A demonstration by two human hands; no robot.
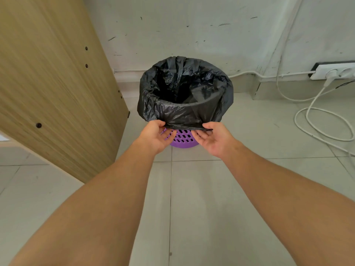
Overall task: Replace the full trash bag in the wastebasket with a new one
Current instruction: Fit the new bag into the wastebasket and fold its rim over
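The hem of the black bag is pinched by the left hand and right hand over the purple wastebasket, so the thin film could be torn if tugged hard.

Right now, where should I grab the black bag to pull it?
Probably the loose bottom hem of the black bag, where it drapes outside the purple basket. Come from the near side, as the left hand and right hand do: each grip pinches that free edge, which hangs clear of the basket wall.
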